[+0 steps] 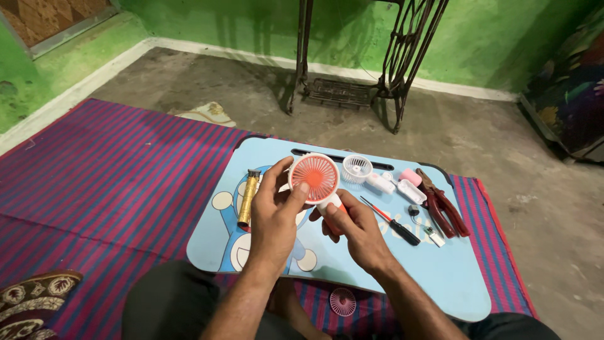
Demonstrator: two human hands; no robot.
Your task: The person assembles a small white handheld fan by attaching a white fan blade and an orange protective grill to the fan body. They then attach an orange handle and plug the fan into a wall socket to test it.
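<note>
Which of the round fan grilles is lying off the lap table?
The small pink grille on the striped mat by the table's near edge; the white one sits on the table.

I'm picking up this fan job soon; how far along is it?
Done: a white grille and small white parts lie on the blue lap table. In hand: left hand and right hand hold the red fan. Left: the loose parts, screwdriver and pliers lie untouched.

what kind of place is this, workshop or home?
Likely a home room used for small repairs, worked on the floor: green painted walls, a striped mat on bare concrete, a treadle sewing machine stand, and a low lap table holding pliers and a screwdriver.
</note>
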